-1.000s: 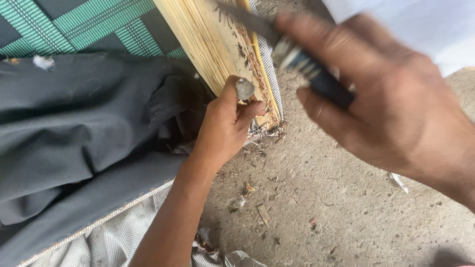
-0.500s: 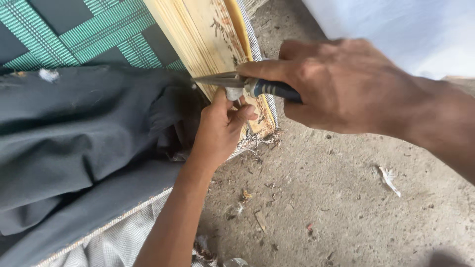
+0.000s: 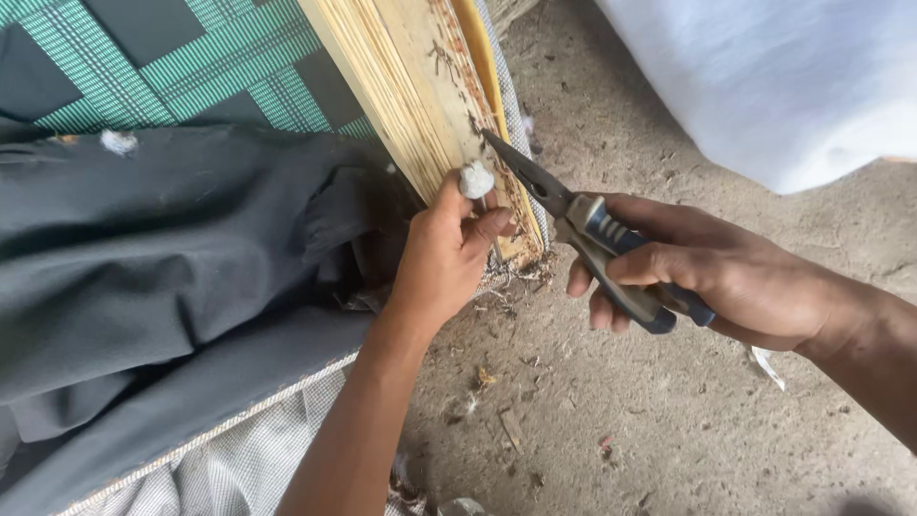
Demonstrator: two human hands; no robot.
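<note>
Left hand: closed, pinching a small pale wad against the wooden frame edge.
Right hand: gripping the handles of needle-nose pliers; tips closed, touching the wood just beside the wad.
Surroundings: dark fabric peeled back left of the frame; debris on the concrete floor.
Step judged: working fasteners from the frame edge.
Next move calls for: a firm bite, steady pull.

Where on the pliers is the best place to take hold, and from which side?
Grip the pliers by their two padded handles, coming from the lower right, as the right hand does. The thin pointed nose aims up-left at the wooden board beside the left hand, so that end should stay free.
</note>
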